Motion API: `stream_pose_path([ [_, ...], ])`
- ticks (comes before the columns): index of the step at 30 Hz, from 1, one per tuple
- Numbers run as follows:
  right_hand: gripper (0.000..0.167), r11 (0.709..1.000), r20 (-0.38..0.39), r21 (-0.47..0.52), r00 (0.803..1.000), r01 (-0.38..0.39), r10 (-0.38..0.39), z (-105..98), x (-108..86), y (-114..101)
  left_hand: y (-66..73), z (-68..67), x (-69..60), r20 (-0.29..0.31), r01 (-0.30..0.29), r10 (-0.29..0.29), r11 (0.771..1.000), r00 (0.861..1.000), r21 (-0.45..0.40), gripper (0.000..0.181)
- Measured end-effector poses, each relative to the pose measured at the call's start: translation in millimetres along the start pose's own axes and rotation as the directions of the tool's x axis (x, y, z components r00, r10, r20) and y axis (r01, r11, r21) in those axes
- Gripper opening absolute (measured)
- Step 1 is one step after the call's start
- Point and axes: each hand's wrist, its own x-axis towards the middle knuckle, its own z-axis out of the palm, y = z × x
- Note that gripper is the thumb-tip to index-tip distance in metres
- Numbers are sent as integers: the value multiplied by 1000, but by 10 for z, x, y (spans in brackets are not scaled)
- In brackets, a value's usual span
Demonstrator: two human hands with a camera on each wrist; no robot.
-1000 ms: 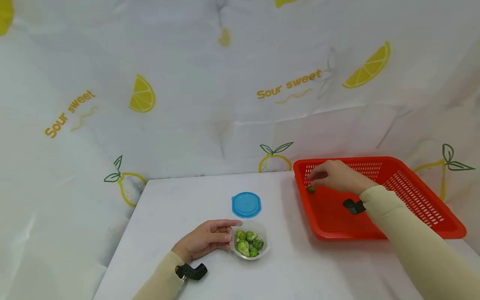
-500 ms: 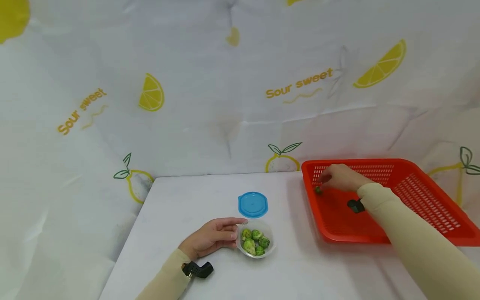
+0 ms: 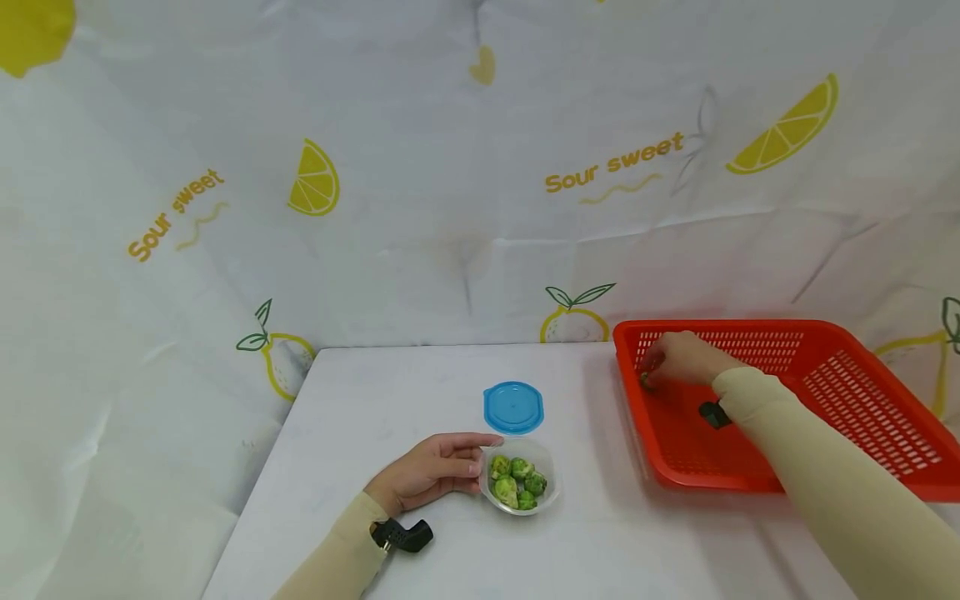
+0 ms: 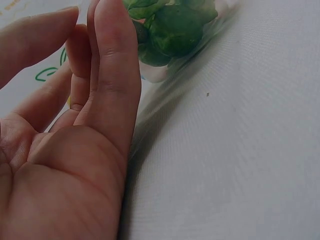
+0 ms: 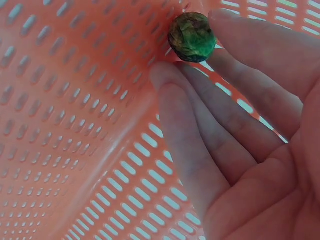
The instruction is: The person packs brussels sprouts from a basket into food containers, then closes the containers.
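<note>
A clear plastic bowl stands on the table and holds several Brussels sprouts. Against its left side rests my left hand, with the index finger extended along the rim; the left wrist view shows the fingers fairly straight beside the bowl's wall. Over in the red basket, my right hand reaches to the left inner wall. There its thumb and fingertips pinch one Brussels sprout, seen low in the basket's corner region. Part of that sprout is covered by the fingers in the head view.
A blue lid lies flat just behind the bowl. The red basket has raised slotted walls and takes up the table's right side. A white sheet with lemon prints hangs behind the white table.
My right fingers have lowered onto the sprout in the basket and closed around it. My left hand stays at the bowl. The whole head view has shifted slightly.
</note>
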Motion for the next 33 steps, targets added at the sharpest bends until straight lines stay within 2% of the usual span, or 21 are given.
stream_pose_path([
  [10,25,999,-8,32,1000,-4,5,33,-38,36,-3,36,18,13,0,0,1000,1000,-2,55],
  [17,27,998,6,52,999,-34,34,-6,-140,-8,5,55,40,21,-5,5,1000,1000,1,58],
  [23,27,1000,-19,18,1000,20,-20,-107,-330,-96,-3,47,37,13,5,-5,1000,1000,1,59],
  [33,30,997,-92,1,993,79,-79,-239,-783,-342,-31,-32,22,19,-6,5,1000,1000,11,56],
])
